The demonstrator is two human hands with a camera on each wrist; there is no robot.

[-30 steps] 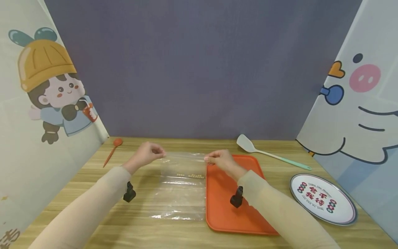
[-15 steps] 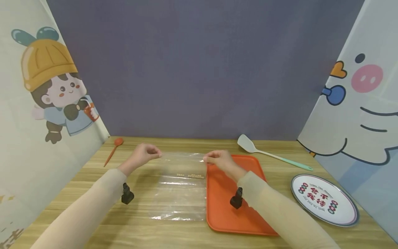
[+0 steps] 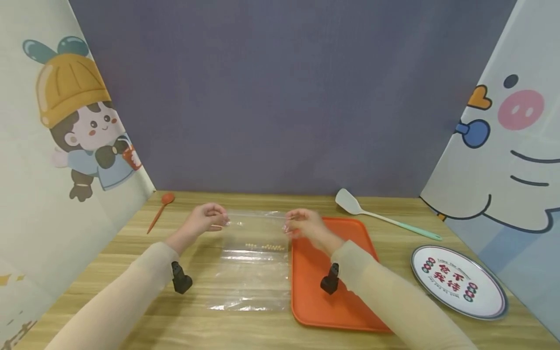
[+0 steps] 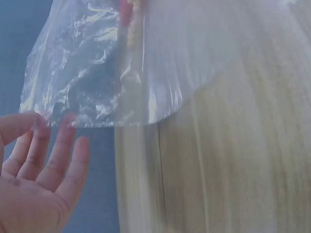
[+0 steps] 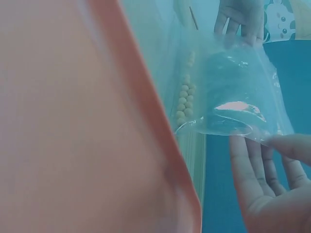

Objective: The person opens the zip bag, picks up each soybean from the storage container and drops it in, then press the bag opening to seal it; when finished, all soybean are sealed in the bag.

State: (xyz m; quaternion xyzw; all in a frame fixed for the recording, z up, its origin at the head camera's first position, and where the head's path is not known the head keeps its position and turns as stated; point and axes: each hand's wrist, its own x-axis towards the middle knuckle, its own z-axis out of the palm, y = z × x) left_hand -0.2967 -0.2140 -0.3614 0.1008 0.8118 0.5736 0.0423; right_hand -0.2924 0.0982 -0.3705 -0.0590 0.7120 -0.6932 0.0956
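A clear plastic bag (image 3: 255, 282) lies on the table with its far end lifted. Along its middle sits a row of small round pale-yellow pieces (image 3: 272, 247), soybean-like, though their kind is not certain; they show larger in the right wrist view (image 5: 184, 104). My left hand (image 3: 202, 222) pinches the bag's far left corner between thumb and fingertips. At the far right corner, my right hand (image 3: 309, 226) pinches the film the same way, slightly blurred. Both wrist views show the other fingers stretched out beneath the film, at the left hand (image 4: 41, 177) and right hand (image 5: 274, 187).
An orange tray (image 3: 332, 311) lies right of the bag, under the right forearm. Behind it rests a white spatula with a green handle (image 3: 389, 219). A white oval plate (image 3: 459, 282) is at the right, and a small red-orange spoon (image 3: 161, 211) at the back left.
The bag's far edge has risen slightly, and both hands' fingers have shifted on its corners. My left hand sits a little further left than a second ago. The pale pieces have moved slightly left.
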